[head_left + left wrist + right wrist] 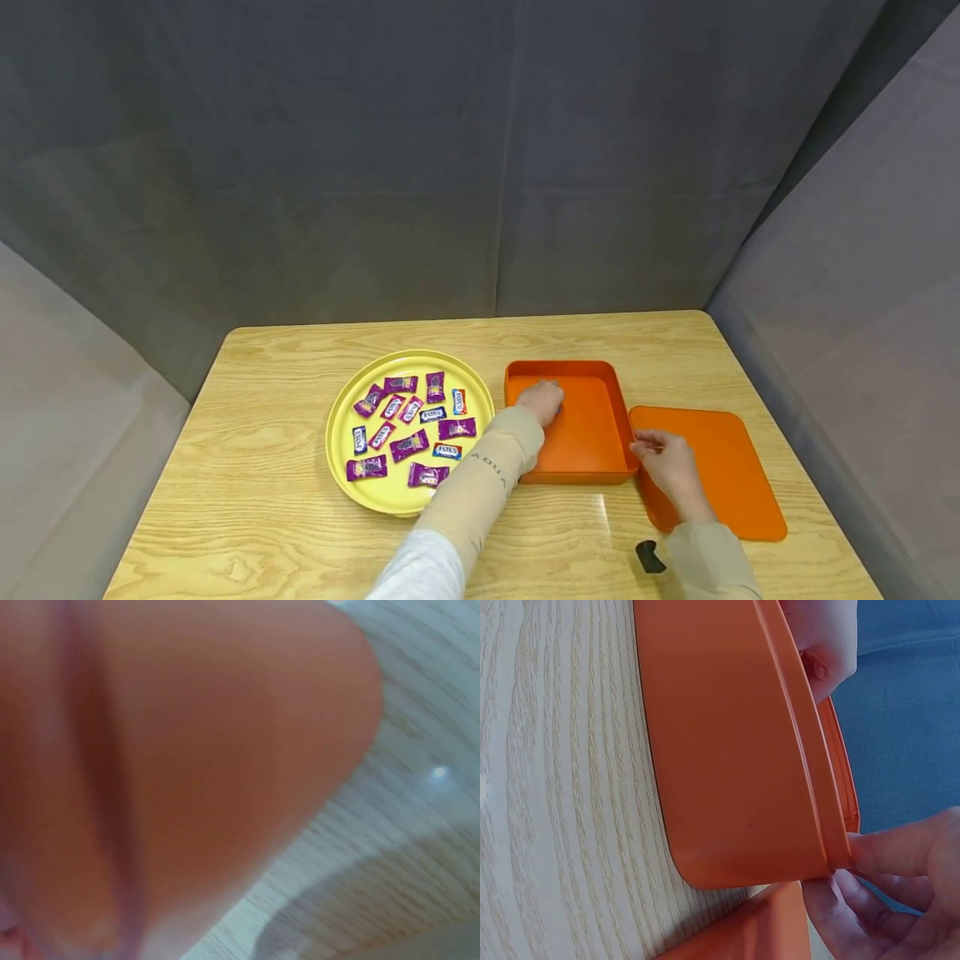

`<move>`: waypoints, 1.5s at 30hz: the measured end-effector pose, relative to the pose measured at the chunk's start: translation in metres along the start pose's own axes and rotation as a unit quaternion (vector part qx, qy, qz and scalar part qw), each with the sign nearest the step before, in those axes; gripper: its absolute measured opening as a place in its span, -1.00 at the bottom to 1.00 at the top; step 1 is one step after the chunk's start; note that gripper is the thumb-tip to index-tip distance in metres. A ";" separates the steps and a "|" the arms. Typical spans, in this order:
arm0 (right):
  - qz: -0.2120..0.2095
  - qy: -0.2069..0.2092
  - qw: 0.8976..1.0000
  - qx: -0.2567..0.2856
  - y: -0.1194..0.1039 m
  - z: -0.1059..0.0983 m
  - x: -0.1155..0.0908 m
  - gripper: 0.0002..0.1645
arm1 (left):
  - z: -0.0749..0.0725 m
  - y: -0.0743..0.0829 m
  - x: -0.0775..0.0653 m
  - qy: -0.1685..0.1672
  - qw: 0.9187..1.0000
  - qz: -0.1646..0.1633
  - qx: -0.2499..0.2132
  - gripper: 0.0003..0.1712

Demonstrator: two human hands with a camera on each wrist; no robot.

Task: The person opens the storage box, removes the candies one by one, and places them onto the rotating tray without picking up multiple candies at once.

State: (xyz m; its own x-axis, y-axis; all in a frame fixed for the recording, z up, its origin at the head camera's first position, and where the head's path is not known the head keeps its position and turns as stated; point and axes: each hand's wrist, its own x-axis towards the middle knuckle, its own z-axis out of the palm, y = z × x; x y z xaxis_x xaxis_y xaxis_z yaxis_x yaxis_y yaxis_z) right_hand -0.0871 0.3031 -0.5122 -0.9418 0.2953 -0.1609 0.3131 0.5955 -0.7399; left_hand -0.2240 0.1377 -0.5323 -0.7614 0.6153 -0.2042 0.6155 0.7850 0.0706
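An orange square box (588, 442) stands on the table, its top uncovered. My left hand (542, 402) reaches down inside it near the left wall, fingers curled. A bit of blue wrapper, like that of the small wrapped candies, shows at those fingertips; the rest is hidden under the hand. My right hand (900, 877) pinches the rim of the box at its right side between thumb and fingers. Left of the box lies a yellow round tray (341, 462) with several wrapped candies (408, 446), some purple, others smaller in blue, red or pink. The left wrist view is mostly a blurred orange wall.
An orange flat lid (738, 475) lies right of the box, partly under my right hand. A small black piece (649, 557) is near the right sleeve. Grey cloth (360, 167) hangs behind the wooden table (247, 417) and along both sides.
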 end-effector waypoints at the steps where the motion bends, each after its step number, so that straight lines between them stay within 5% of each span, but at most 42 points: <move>1: 0.000 -0.001 1.000 0.000 0.000 0.000 0.000 -0.65 | 0.000 0.000 0.000 -0.002 1.000 -0.001 0.001 -0.88; 13: -0.003 -0.008 1.000 0.006 0.001 0.000 0.001 -0.64 | -0.002 -0.005 -0.001 -0.007 0.999 -0.001 0.037 -0.88; 18: -0.009 -0.006 1.000 0.002 0.002 0.000 0.002 -0.64 | -0.004 -0.006 -0.003 -0.012 1.000 0.004 0.013 -0.85; 27: 0.003 -0.005 1.000 -0.004 0.002 0.003 0.002 -0.65 | -0.016 -0.012 -0.005 0.052 0.996 0.056 -0.044 -0.76; 45: 0.005 -0.007 1.000 0.001 0.002 0.001 0.003 -0.65 | -0.060 -0.024 -0.048 0.088 0.986 0.111 -0.093 -0.88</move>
State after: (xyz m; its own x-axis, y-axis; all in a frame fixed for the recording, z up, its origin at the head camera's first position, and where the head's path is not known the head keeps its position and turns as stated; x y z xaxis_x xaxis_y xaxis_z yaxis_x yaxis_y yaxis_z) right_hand -0.0890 0.3043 -0.5150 -0.9401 0.2913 -0.1770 0.3224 0.5907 -0.7397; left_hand -0.2149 0.0939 -0.4654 -0.6465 0.7628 0.0082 0.7348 0.6198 0.2753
